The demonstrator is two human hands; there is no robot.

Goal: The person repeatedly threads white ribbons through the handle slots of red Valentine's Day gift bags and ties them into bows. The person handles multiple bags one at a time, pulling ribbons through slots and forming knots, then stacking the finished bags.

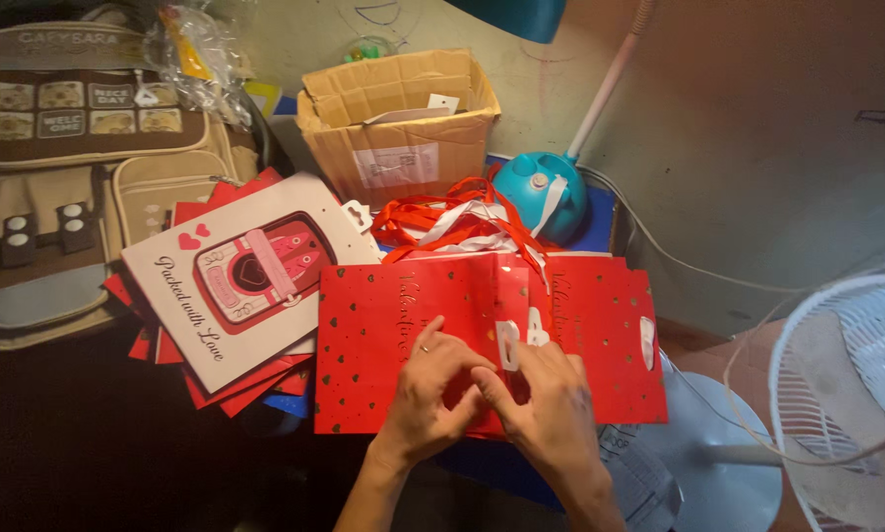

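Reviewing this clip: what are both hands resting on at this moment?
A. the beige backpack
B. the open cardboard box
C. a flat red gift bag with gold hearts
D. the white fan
C: the left hand and right hand meet on top of the red gift bag lying flat, while the cardboard box sits further back, untouched.

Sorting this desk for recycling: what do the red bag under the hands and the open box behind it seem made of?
Red gift bag: looks like glossy coated paper, since light glares off its flat creased face; small gold hearts look foil-printed. Open box: brown corrugated cardboard, matte, with bent flaps. Both hands, left hand and right hand, rest on the bag.
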